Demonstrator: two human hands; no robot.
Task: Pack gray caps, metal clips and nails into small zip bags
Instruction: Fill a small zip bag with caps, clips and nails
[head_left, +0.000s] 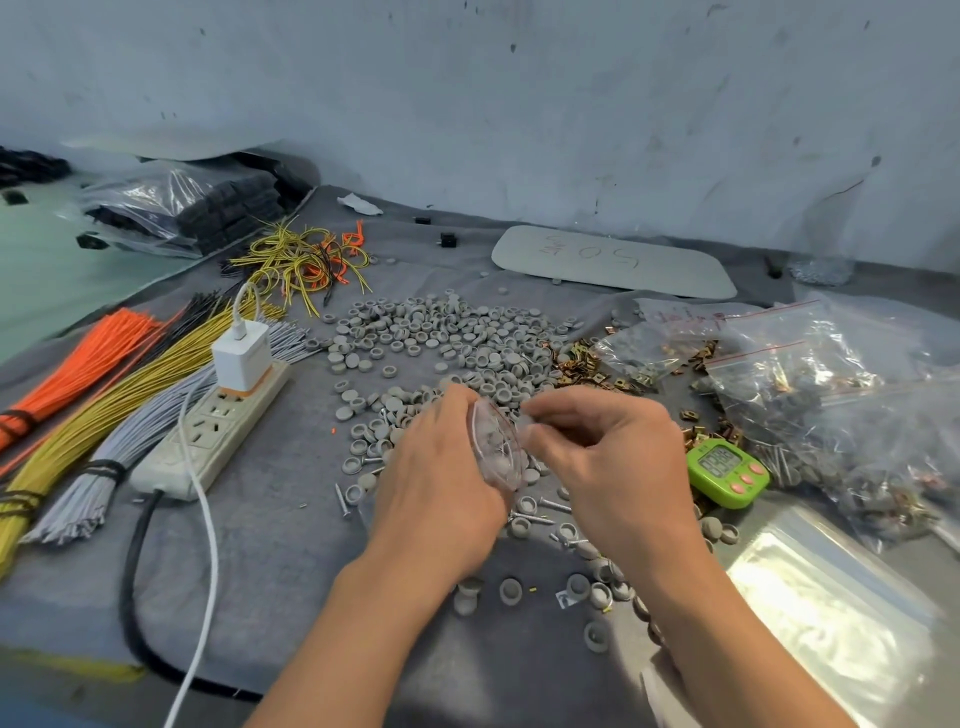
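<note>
- Orange, yellow and gray wire bundles lay at the left of the surface, beside a power strip carrying a white charger.
- Gray caps spread in a wide pile mid-surface; I saw a nail just left of the hands.
- The left hand had its fingers curled round a small zip bag, mouth open, caps inside.
- The right hand had its fingers pinching the bag's right rim.
- Metal clips lay right of the pile, then a green timer and filled bags.
</note>
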